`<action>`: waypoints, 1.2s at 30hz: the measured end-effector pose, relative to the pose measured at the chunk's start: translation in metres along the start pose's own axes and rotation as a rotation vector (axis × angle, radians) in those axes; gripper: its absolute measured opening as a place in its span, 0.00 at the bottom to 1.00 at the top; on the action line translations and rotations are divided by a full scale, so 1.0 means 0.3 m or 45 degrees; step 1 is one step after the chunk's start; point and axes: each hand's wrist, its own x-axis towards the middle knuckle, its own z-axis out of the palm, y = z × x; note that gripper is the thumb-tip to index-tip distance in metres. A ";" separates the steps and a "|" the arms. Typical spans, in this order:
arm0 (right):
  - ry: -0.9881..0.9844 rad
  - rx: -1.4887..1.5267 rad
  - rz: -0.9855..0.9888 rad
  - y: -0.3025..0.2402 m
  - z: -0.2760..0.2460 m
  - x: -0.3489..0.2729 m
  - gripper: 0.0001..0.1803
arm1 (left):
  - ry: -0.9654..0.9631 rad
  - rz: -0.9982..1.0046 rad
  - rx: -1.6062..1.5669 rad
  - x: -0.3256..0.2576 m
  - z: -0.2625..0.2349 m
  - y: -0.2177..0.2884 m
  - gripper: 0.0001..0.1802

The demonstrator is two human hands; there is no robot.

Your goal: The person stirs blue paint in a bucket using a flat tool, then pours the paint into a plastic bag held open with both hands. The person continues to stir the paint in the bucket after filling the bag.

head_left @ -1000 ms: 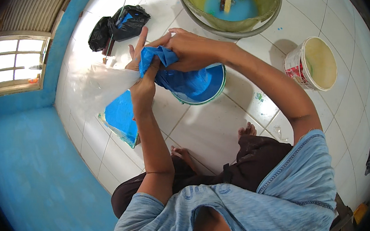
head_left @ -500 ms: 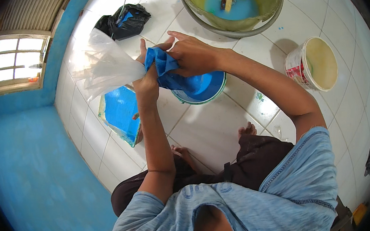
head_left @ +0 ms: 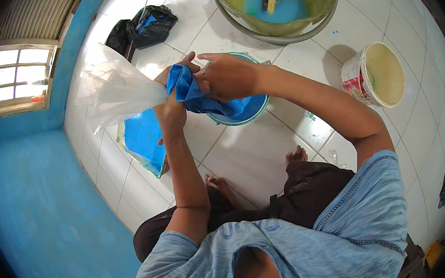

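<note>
A clear plastic bag [head_left: 118, 87] is gathered at its neck in my closed left hand [head_left: 170, 116]. Its paint-coated blue end [head_left: 185, 89] sticks out crumpled on the right of that hand. My right hand [head_left: 230, 77] is closed on this blue end, thumb down against it and the index finger stretched to the left. Part of the grip is hidden behind the folds. Just beneath and to the right stands a round bucket of blue paint [head_left: 257, 107], partly covered by my hands and the bag. Below my left hand is a paint tray [head_left: 143, 137] coated in blue.
At the far side stands a large basin [head_left: 233, 13] with bluish water and sticks in it. A white tub [head_left: 387, 74] is on the right. A black plastic bag [head_left: 155, 27] lies far left, near the blue wall [head_left: 29, 175]. My bare feet [head_left: 296, 155] rest on the tiles.
Both hands and the bag have moved a little to the left. More of the paint bucket's far rim shows. The blue end has been pulled longer toward the bucket.
</note>
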 end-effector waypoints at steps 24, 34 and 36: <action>-0.209 -0.136 0.292 -0.002 0.053 -0.007 0.15 | 0.305 -0.165 0.034 -0.019 0.032 0.042 0.12; -0.144 0.166 0.325 0.011 -0.055 -0.017 0.11 | 0.030 -0.081 0.025 0.036 -0.027 0.047 0.19; -0.105 0.155 0.361 0.002 -0.074 -0.012 0.11 | 0.134 0.041 0.123 0.062 -0.008 0.051 0.24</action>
